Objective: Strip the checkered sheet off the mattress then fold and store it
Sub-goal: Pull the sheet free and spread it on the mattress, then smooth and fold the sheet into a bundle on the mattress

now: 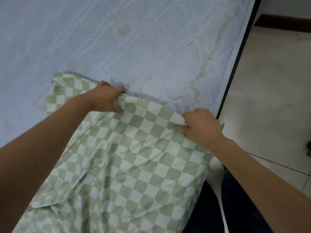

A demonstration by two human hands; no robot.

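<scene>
Checkered sheet (127,148) lies bunched on the stained blue mattress (117,39), pinched by left hand (107,98) and right hand (202,125); tiled floor (269,98) lies beside the mattress.

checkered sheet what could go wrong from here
The left hand and right hand each grip only a small bunch at the far edge of the checkered sheet, so a hard tug could slip it free. The cloth nearer the person lies rumpled in layers, so folding now may come out uneven. Its right side overhangs the mattress edge and might slide onto the floor.
</scene>
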